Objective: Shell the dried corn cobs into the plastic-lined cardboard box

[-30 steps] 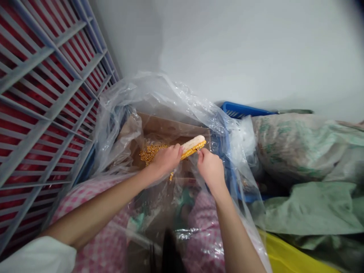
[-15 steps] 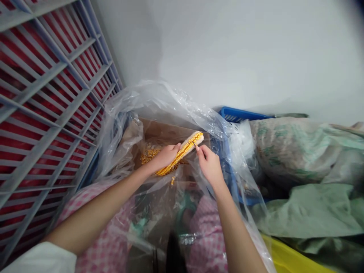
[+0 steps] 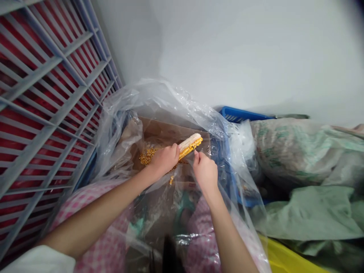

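Observation:
My left hand is wrapped round a corn cob, held out over a cardboard box. The cob is partly bare and white, with yellow kernels left along its lower side. My right hand is closed in a pinch, its fingertips at the cob's kernel row. What those fingers hold is too small to make out. Loose yellow kernels lie in the box under the cob. A clear plastic sheet drapes around the box and over my lap.
A grey barred rack with red behind it stands at the left. A blue crate sits behind the box. Filled greenish sacks lie at the right, with a yellow bin edge below. A white wall is behind.
My left hand turned the cob, briefly showing a long kernel row, then rolled it back so the bare side faces up. My right hand stayed at the cob's end.

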A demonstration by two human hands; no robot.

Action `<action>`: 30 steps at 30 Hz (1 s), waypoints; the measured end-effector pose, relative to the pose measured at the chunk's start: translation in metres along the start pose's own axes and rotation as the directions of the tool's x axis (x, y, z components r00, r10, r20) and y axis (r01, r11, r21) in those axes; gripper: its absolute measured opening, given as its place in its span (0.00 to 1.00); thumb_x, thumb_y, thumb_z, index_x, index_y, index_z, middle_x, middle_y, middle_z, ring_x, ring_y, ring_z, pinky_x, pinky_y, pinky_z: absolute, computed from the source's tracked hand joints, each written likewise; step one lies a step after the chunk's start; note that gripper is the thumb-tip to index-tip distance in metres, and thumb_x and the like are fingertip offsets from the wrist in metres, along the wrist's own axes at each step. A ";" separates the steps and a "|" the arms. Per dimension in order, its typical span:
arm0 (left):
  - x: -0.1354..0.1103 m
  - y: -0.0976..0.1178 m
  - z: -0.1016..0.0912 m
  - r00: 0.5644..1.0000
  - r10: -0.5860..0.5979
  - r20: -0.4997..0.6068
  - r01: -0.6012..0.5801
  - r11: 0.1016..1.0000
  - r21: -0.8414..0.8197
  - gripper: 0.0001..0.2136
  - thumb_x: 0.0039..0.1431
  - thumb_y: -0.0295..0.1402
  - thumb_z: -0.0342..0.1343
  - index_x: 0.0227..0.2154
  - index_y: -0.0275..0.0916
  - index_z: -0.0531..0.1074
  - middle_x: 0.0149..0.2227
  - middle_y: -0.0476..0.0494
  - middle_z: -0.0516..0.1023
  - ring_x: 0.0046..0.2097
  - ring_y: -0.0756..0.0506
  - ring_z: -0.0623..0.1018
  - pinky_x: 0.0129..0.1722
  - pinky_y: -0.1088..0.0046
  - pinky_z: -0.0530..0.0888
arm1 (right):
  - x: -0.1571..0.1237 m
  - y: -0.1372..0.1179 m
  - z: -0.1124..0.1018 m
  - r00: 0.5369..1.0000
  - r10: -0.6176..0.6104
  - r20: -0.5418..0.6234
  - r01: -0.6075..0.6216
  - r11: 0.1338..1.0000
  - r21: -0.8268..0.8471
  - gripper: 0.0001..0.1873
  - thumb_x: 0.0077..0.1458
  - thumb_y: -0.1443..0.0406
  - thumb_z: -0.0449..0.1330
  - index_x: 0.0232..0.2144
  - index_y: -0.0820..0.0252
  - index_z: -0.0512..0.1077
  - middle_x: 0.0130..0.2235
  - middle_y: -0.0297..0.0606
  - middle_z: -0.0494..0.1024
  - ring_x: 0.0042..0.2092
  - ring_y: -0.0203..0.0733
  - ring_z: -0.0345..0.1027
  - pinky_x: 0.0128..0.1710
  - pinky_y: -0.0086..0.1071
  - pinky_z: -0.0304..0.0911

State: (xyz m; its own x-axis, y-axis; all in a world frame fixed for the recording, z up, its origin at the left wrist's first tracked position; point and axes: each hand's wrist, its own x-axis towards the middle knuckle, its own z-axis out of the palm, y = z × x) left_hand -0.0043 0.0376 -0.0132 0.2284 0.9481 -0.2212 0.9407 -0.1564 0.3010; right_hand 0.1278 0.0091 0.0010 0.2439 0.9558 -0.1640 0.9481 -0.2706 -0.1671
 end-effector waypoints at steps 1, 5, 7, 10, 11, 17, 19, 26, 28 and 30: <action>0.000 0.000 0.001 1.000 -0.012 0.013 0.013 0.998 -0.056 0.23 0.61 0.38 0.27 0.38 0.34 0.67 0.32 0.35 0.76 0.34 0.42 0.77 0.32 0.69 0.69 | 0.000 -0.001 0.001 1.000 -0.010 -0.020 0.010 1.000 0.011 0.22 0.60 0.59 0.40 0.30 0.62 0.71 0.25 0.44 0.74 0.23 0.37 0.63 0.24 0.29 0.42; 0.000 0.000 0.001 1.000 -0.025 0.010 0.027 0.933 -0.358 0.26 0.61 0.41 0.25 0.34 0.35 0.70 0.35 0.35 0.77 0.37 0.43 0.76 0.35 0.70 0.68 | 0.007 0.005 0.002 0.988 -0.123 -0.097 0.134 0.984 0.119 0.20 0.60 0.60 0.41 0.27 0.61 0.70 0.22 0.37 0.70 0.21 0.32 0.56 0.24 0.29 0.40; 0.001 -0.002 -0.003 1.000 -0.020 0.005 0.020 0.879 -0.476 0.26 0.61 0.42 0.27 0.34 0.36 0.70 0.37 0.35 0.77 0.40 0.42 0.75 0.38 0.69 0.67 | 0.012 0.009 0.001 0.976 -0.177 -0.126 0.199 0.959 0.200 0.20 0.59 0.60 0.42 0.25 0.60 0.68 0.20 0.33 0.66 0.21 0.31 0.53 0.24 0.28 0.41; 0.006 -0.008 -0.011 0.997 0.004 0.073 0.041 0.802 -0.596 0.24 0.60 0.44 0.32 0.37 0.36 0.70 0.39 0.37 0.76 0.43 0.42 0.74 0.40 0.69 0.67 | 0.018 0.014 0.001 0.967 -0.223 -0.125 0.254 0.894 0.369 0.22 0.59 0.57 0.41 0.21 0.60 0.64 0.18 0.29 0.60 0.22 0.31 0.51 0.24 0.26 0.43; 0.008 -0.011 -0.013 0.992 0.021 0.122 0.063 0.762 -0.644 0.24 0.59 0.45 0.33 0.37 0.36 0.70 0.37 0.38 0.77 0.40 0.42 0.75 0.38 0.69 0.68 | 0.019 0.015 0.001 0.966 -0.231 -0.118 0.259 0.863 0.434 0.22 0.58 0.55 0.41 0.19 0.60 0.63 0.18 0.29 0.59 0.22 0.31 0.50 0.24 0.26 0.44; 0.014 -0.017 -0.011 0.850 0.260 0.458 0.366 0.334 -0.869 0.22 0.55 0.51 0.37 0.25 0.37 0.65 0.14 0.52 0.64 0.16 0.51 0.65 0.16 0.75 0.62 | 0.023 0.010 0.005 0.972 -0.211 -0.099 0.218 0.676 0.704 0.24 0.55 0.50 0.41 0.17 0.59 0.57 0.18 0.28 0.57 0.22 0.31 0.50 0.24 0.25 0.48; 0.013 -0.014 -0.010 0.808 0.298 0.508 0.446 0.254 -0.858 0.22 0.56 0.51 0.36 0.23 0.37 0.63 0.15 0.51 0.64 0.16 0.52 0.66 0.17 0.76 0.63 | 0.022 0.008 0.005 0.976 -0.198 -0.092 0.201 0.649 0.734 0.24 0.56 0.50 0.41 0.18 0.59 0.57 0.18 0.28 0.57 0.22 0.31 0.50 0.24 0.25 0.48; 0.012 -0.010 -0.018 0.957 0.097 0.273 0.192 0.493 -0.849 0.24 0.58 0.48 0.33 0.43 0.37 0.65 0.29 0.43 0.76 0.27 0.47 0.74 0.28 0.70 0.71 | 0.015 0.011 -0.012 0.973 -0.152 -0.171 0.222 0.810 0.542 0.22 0.57 0.53 0.43 0.21 0.59 0.64 0.17 0.28 0.61 0.21 0.32 0.54 0.25 0.25 0.48; 0.013 -0.010 -0.020 0.987 0.049 0.152 0.088 0.627 -0.774 0.24 0.60 0.45 0.31 0.45 0.36 0.67 0.41 0.39 0.76 0.41 0.45 0.75 0.41 0.69 0.70 | 0.013 0.014 -0.016 0.970 -0.138 -0.198 0.221 0.835 0.504 0.23 0.57 0.52 0.42 0.21 0.59 0.65 0.17 0.28 0.61 0.21 0.32 0.53 0.24 0.25 0.47; 0.014 -0.010 -0.019 0.997 0.008 0.072 0.044 0.723 -0.690 0.24 0.61 0.43 0.31 0.45 0.35 0.67 0.50 0.38 0.71 0.52 0.44 0.69 0.50 0.69 0.64 | 0.013 0.016 -0.019 0.967 -0.134 -0.214 0.220 0.864 0.452 0.23 0.57 0.52 0.41 0.21 0.59 0.65 0.17 0.29 0.61 0.21 0.32 0.52 0.24 0.25 0.46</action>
State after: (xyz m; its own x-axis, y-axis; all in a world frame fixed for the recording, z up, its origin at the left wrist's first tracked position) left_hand -0.0151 0.0580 -0.0018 0.2535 0.9245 -0.2847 0.5168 0.1193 0.8477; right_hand 0.1497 0.0198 0.0148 0.1522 0.9857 0.0723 0.7807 -0.0750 -0.6204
